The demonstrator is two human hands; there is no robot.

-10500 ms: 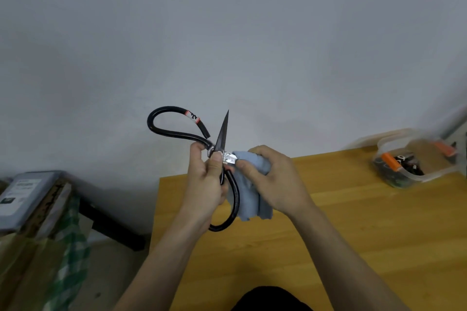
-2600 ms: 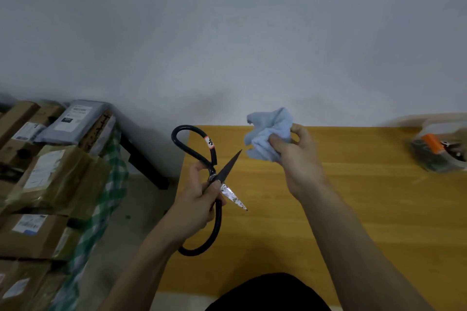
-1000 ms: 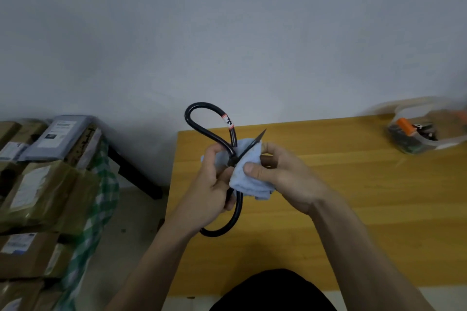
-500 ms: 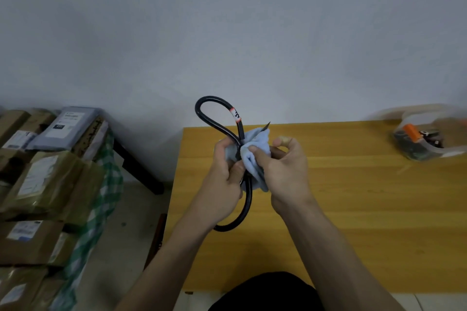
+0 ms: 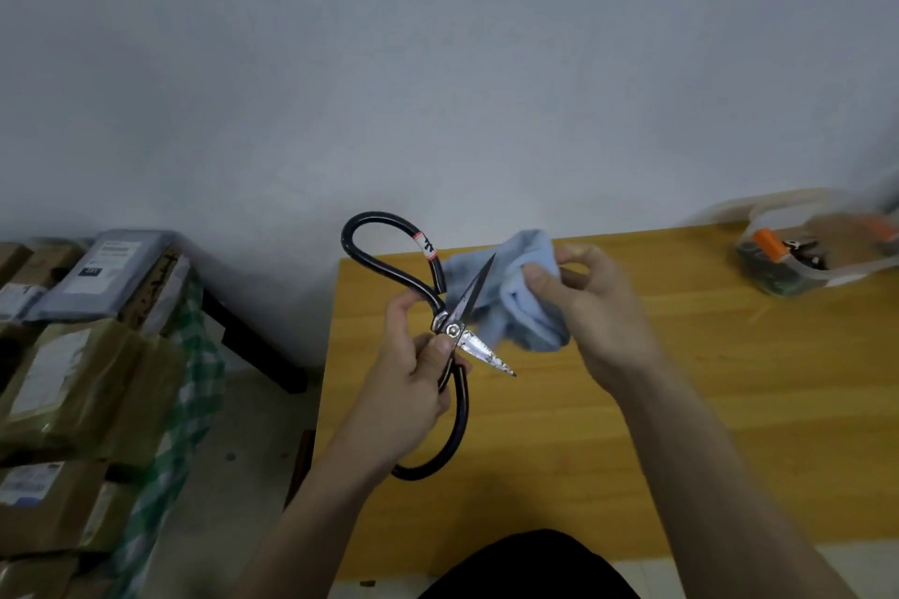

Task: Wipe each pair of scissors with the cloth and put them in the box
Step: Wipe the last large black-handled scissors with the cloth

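A large pair of black iron scissors with wide looped handles is held in the air above the near left part of a honey-coloured wooden table. Their blades stand spread apart: the upper one is dark, slim and points up and to the right, while the lower one is bright, pitted metal that points down and to the right. A round rivet shines at the pivot. One loop curves up and left and carries a red and white band of tape near its end; the other loop hangs down below the wrist.

The left hand grips the scissors just behind the pivot, its fingers curled round the handle shanks and the thumb laid close to the rivet.

A soft, crumpled pale blue cloth sits bunched just behind and to the right of the blades. The right hand pinches it between thumb and curled fingers. Whether the cloth touches the upper blade cannot be told.

Well apart, at the far right end of the table, stands a clear plastic box with rounded walls, blurred, holding dark tools and something orange.

To the left of the table, on the floor, are stacked brown cardboard parcels with white labels, a grey plastic mailer bag on top, and a green and white checked fabric draped beside them. A plain pale wall rises behind.
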